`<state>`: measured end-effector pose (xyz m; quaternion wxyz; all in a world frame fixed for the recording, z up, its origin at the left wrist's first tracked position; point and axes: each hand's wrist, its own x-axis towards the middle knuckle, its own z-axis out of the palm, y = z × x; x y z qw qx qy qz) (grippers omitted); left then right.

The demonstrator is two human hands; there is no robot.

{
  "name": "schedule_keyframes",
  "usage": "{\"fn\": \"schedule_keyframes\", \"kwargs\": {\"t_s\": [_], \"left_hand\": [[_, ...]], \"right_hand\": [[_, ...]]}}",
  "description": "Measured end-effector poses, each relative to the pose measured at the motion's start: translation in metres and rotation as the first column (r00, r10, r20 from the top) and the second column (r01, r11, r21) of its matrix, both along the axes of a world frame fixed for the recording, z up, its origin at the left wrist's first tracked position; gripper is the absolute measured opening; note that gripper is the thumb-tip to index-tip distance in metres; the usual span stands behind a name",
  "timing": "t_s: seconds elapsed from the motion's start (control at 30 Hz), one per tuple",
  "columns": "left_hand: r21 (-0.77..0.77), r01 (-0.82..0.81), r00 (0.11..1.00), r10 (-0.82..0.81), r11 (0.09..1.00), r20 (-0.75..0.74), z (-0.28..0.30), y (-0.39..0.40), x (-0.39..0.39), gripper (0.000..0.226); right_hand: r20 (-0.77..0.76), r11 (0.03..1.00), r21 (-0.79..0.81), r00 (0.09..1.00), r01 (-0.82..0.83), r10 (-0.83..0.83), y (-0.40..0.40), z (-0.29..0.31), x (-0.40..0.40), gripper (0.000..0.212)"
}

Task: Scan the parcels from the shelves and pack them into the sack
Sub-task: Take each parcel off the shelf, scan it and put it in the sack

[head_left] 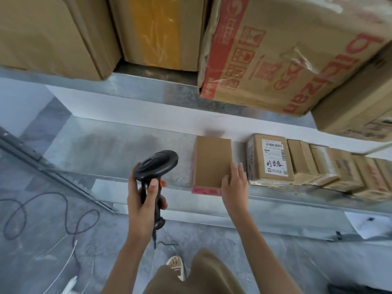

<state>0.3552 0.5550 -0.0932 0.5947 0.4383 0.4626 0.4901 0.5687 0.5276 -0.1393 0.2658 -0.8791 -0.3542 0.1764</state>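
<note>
Small parcel (212, 161): plain matt brown cardboard, pink edge. Labelled parcel (270, 159): cardboard, white paper label, glossy tape. Barcode scanner (156, 166): black plastic, slight sheen. Shelf (118, 149): dull grey galvanised metal, mottled. Big printed carton (286, 54): creased cardboard, shiny clear tape. Floor (42, 251): smooth grey.

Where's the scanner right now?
In the head view, the black scanner is left of centre, gripped by the left hand, just left of the plain brown parcel on the lower shelf.
</note>
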Motion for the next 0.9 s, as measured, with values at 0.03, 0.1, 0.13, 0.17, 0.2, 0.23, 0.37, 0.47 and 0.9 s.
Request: {"fn": "schedule_keyframes", "kwargs": {"t_s": [0.03, 0.1, 0.13, 0.17, 0.2, 0.23, 0.37, 0.47, 0.9], "left_hand": [[-0.001, -0.003, 1.0, 0.003, 1.0, 0.003, 0.0, 0.0, 0.0, 0.049], [-0.005, -0.012, 1.0, 0.012, 1.0, 0.008, 0.0, 0.001, 0.0, 0.051], [-0.004, -0.014, 1.0, 0.014, 1.0, 0.01, 0.0, 0.001, 0.0, 0.051], [-0.001, -0.014, 1.0, 0.014, 1.0, 0.01, 0.0, 0.001, 0.001, 0.052], [0.004, -0.012, 1.0, 0.012, 1.0, 0.01, 0.001, 0.0, 0.002, 0.051], [0.007, -0.011, 1.0, 0.011, 1.0, 0.009, 0.001, -0.001, 0.003, 0.051], [0.018, -0.014, 1.0, 0.014, 1.0, 0.011, 0.002, -0.006, 0.007, 0.049], [0.023, -0.028, 1.0, 0.028, 0.999, 0.01, -0.001, -0.008, 0.01, 0.051], [0.027, -0.033, 0.999, 0.032, 0.999, 0.009, 0.003, -0.015, 0.015, 0.05]], "right_hand": [[0.063, 0.999, -0.051, 0.998, -0.018, 0.022, 0.006, 0.006, -0.006, 0.056], [0.101, 0.981, -0.185, 0.992, -0.057, 0.077, 0.023, 0.016, -0.02, 0.075], [0.089, 0.964, -0.258, 0.992, -0.068, 0.093, 0.033, 0.018, -0.026, 0.088], [0.08, 0.943, -0.323, 0.991, -0.073, 0.105, 0.042, 0.019, -0.031, 0.099], [0.088, 0.922, -0.38, 0.989, -0.079, 0.12, 0.048, 0.016, -0.034, 0.107], [0.109, 0.905, -0.418, 0.985, -0.079, 0.137, 0.052, 0.013, -0.037, 0.11], [0.148, 0.924, -0.376, 0.98, -0.07, 0.135, 0.051, 0.013, -0.028, 0.098], [-0.129, 0.972, -0.187, 0.984, -0.145, 0.122, 0.045, 0.013, -0.008, 0.092], [0.056, 0.968, -0.226, 0.99, -0.111, 0.126, 0.042, 0.029, 0.014, 0.059]]}}
